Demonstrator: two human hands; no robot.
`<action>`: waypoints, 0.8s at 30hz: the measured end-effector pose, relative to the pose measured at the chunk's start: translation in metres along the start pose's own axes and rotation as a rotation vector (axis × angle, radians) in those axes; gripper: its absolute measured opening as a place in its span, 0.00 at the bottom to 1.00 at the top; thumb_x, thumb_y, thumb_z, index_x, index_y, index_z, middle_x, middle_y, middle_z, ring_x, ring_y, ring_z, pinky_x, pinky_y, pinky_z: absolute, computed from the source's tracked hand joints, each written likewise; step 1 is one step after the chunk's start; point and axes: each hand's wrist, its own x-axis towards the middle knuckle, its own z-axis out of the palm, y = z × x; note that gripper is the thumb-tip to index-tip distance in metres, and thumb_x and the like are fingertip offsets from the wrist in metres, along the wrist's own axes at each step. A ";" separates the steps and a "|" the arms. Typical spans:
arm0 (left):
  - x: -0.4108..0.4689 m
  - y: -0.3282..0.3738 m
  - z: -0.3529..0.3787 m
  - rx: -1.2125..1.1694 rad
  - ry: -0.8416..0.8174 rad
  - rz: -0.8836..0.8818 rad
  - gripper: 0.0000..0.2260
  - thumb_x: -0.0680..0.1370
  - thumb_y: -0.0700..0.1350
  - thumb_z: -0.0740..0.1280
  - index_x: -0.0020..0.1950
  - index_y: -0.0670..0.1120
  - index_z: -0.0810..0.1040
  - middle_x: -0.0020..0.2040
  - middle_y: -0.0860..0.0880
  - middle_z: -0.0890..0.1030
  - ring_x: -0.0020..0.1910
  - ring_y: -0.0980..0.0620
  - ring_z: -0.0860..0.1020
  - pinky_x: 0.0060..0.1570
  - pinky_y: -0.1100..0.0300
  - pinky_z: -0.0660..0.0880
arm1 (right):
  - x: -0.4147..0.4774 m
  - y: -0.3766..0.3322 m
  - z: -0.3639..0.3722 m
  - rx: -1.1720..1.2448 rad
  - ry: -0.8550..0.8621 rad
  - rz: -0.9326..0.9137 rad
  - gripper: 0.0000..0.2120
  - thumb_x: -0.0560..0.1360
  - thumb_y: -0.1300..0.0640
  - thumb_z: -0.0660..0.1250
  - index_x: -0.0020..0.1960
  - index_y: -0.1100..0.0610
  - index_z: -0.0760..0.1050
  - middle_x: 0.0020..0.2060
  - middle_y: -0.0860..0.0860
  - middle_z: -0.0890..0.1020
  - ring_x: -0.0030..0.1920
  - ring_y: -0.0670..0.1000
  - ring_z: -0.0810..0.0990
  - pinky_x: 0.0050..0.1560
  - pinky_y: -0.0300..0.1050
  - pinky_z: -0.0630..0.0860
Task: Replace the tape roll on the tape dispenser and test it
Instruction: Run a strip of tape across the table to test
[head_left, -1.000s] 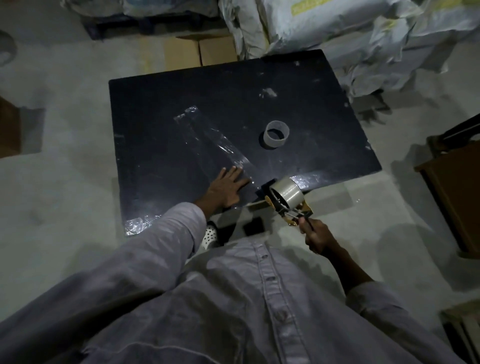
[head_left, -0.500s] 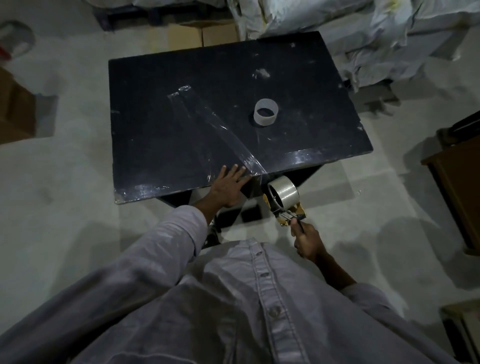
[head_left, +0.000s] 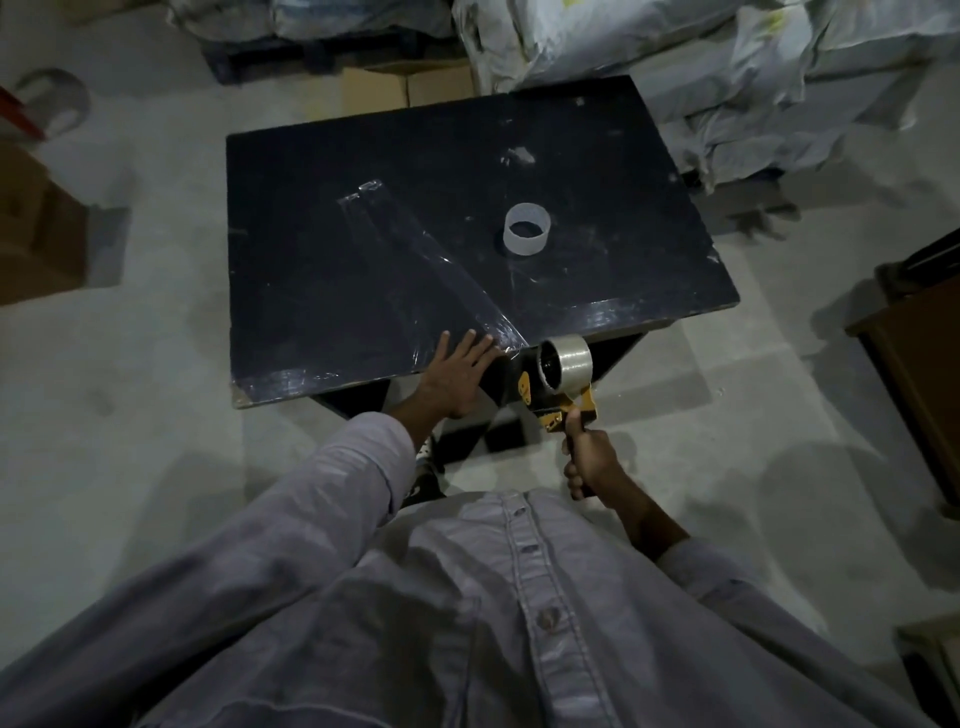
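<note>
your left hand (head_left: 457, 376) lies flat on the near edge of the table (head_left: 311, 208), fingers straight and spread, holding nothing. its fingertips reach the near end of a clear tape strip (head_left: 415, 249); you cannot tell whether they press on the tape or sit just beside it. your right hand (head_left: 589, 460) is curled tight round the handle of the dispenser (head_left: 586, 404), thumb up along the handle.

you hold the dispenser off the table, just past its near edge and to the right of your left hand. the roll (head_left: 569, 364) sits mounted on it, close against the table edge. the strip runs in a slant across the dark top, from a crumpled far end near the middle down to the near edge by the roll. it looks joined to the roll there, though the dim light leaves that unsure.

an empty core (head_left: 527, 229) stands upright on the table, right of the strip and apart from it. pale sacks (head_left: 675, 41) are piled beyond the far right corner, and a cardboard box (head_left: 405, 85) sits behind the far edge.
</note>
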 end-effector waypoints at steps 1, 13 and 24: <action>-0.002 -0.001 0.002 -0.001 0.001 -0.010 0.39 0.88 0.48 0.63 0.92 0.47 0.42 0.93 0.48 0.42 0.93 0.42 0.42 0.89 0.33 0.44 | 0.001 0.004 0.000 0.025 0.007 0.031 0.32 0.88 0.31 0.54 0.50 0.60 0.73 0.34 0.57 0.72 0.29 0.53 0.70 0.32 0.43 0.66; -0.003 -0.002 0.008 -0.044 0.069 -0.016 0.40 0.88 0.52 0.62 0.92 0.44 0.41 0.92 0.46 0.39 0.92 0.42 0.40 0.90 0.36 0.44 | -0.012 0.060 -0.007 -0.142 0.162 0.020 0.39 0.88 0.30 0.53 0.61 0.65 0.83 0.55 0.65 0.88 0.49 0.63 0.88 0.49 0.54 0.83; -0.008 -0.008 0.009 -0.290 0.124 -0.215 0.44 0.85 0.48 0.66 0.92 0.43 0.41 0.92 0.44 0.38 0.92 0.41 0.38 0.90 0.36 0.43 | -0.010 0.031 -0.022 -0.289 0.412 -0.247 0.29 0.90 0.39 0.56 0.66 0.62 0.82 0.60 0.65 0.87 0.65 0.69 0.84 0.66 0.60 0.81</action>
